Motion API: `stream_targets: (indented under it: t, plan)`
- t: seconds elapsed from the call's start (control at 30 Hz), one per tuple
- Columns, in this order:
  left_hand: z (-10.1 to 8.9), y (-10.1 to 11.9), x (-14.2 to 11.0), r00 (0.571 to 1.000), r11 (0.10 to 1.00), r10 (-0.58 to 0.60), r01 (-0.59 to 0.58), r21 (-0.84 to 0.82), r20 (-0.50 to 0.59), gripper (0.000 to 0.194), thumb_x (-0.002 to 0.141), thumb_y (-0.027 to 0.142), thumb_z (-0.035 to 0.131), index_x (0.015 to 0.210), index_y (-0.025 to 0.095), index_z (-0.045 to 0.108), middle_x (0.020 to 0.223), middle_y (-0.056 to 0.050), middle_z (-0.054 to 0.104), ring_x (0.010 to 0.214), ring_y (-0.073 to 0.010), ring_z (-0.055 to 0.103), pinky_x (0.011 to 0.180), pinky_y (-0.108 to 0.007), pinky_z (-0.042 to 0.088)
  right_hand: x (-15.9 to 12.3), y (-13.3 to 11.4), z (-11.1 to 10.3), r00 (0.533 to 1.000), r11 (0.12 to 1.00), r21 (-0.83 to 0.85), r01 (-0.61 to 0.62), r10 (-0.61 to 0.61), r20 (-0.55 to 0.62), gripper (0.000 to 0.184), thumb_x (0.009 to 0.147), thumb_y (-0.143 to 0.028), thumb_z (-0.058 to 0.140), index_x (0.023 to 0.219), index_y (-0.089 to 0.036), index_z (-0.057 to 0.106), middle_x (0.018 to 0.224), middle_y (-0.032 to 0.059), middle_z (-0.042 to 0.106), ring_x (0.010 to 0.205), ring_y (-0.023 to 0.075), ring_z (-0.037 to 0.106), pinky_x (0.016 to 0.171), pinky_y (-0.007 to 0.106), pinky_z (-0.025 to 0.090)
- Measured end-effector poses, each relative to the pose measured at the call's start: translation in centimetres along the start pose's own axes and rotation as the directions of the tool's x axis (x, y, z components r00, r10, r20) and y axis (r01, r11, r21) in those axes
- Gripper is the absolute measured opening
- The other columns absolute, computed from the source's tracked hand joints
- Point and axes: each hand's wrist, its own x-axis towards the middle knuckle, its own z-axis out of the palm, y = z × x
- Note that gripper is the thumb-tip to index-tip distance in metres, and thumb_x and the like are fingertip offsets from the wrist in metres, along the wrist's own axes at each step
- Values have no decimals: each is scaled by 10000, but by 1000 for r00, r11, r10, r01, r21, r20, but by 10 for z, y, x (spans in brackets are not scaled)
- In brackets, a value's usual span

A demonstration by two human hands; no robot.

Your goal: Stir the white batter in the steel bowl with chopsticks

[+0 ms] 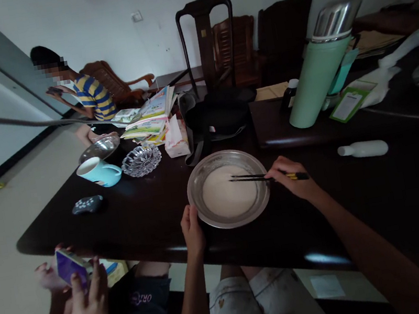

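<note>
A round metal bowl (pixel 196 201) stands near the table's front edge with a pale, creamy liquid (pixel 229 193) inside. At its left side, my left hand (pixel 192 231) grips the rim, the fingertips partly hidden against the bowl. My right hand (pixel 290 178) is closed around a pair of dark chopsticks (pixel 250 176) with yellow marks near the back ends. The chopsticks reach over the right rim, and their tips are at the liquid near the middle of the bowl.
On the dark table (pixel 155 213) are a blue mug (pixel 106 172), glass dish (pixel 141 160), game controller (pixel 87 204), tissue pack (pixel 176 140), white bottle (pixel 363 149) and tall green thermos (pixel 317 81). A person's hands (pixel 86 309) hold a phone at lower left. Another person (pixel 94 95) sits behind.
</note>
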Motion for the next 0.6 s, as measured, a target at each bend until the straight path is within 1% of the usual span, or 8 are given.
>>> stream_targets:
  t: [0.07, 0.13, 0.23, 0.3, 0.37, 0.43, 0.5, 0.6]
  plan:
    - [0, -1, 0, 1000, 1000, -9, 9, -22, 16, 444, 794, 572, 600, 629, 190, 444, 618, 41, 358, 593, -105, 318, 556, -226, 323, -1, 3, -3, 998, 996, 70, -52, 54, -28, 439, 928, -474, 488, 647, -213, 703, 676, 33, 545, 640, 160, 543, 550, 299, 443]
    - [-1, -2, 1, 1000, 1000, -9, 10, -25, 17, 447, 791, 570, 605, 628, 187, 443, 623, 41, 355, 598, -105, 311, 551, -222, 311, -2, 4, -2, 997, 992, 115, -57, 51, 60, 451, 927, -490, 485, 654, -211, 711, 692, 37, 552, 636, 155, 548, 521, 285, 443]
    - [-2, -2, 1, 1000, 1000, -3, 3, -25, 3, 443, 790, 566, 611, 638, 182, 452, 632, 43, 359, 608, -103, 316, 563, -216, 314, -2, 3, 3, 985, 998, 55, 42, -51, 164, 287, 879, -438, 605, 741, -223, 736, 725, 35, 616, 699, 165, 576, 655, 316, 482]
    - [-1, -2, 1, 1000, 999, -6, 6, -33, 3, 439, 797, 560, 607, 640, 183, 446, 627, 47, 346, 602, -101, 309, 565, -214, 314, -1, 2, 3, 991, 998, -4, 70, -69, 111, 247, 870, -413, 627, 749, -225, 731, 715, 32, 622, 714, 171, 574, 698, 333, 476]
    - [-1, -2, 1, 1000, 999, -12, 13, -35, 14, 440, 802, 555, 605, 635, 183, 438, 618, 49, 332, 594, -100, 297, 558, -214, 308, -1, 3, 0, 1000, 1000, 5, 16, -16, 5, 347, 904, -444, 561, 694, -215, 715, 689, 33, 584, 669, 163, 556, 618, 313, 462]
    - [-1, -2, 1, 1000, 999, -14, 15, -39, 21, 444, 800, 554, 609, 631, 183, 434, 615, 49, 330, 592, -100, 291, 552, -214, 301, -2, 3, -3, 998, 996, 82, -41, 44, -34, 462, 928, -493, 486, 633, -207, 697, 669, 36, 543, 623, 155, 540, 516, 286, 431]
    - [-1, -3, 1, 1000, 999, -10, 11, -45, 17, 449, 794, 557, 615, 628, 182, 433, 619, 49, 335, 596, -99, 293, 553, -213, 298, -2, 2, -2, 998, 990, 132, -47, 41, 45, 470, 923, -506, 486, 629, -209, 703, 673, 38, 546, 621, 154, 548, 499, 279, 430]
    - [-2, -4, 2, 1000, 999, 1, -1, -42, 7, 448, 791, 566, 615, 639, 179, 447, 635, 45, 361, 609, -100, 314, 570, -212, 311, -1, 0, 3, 988, 998, 64, 28, -38, 150, 293, 870, -441, 612, 710, -227, 732, 700, 30, 601, 674, 162, 574, 630, 314, 471]
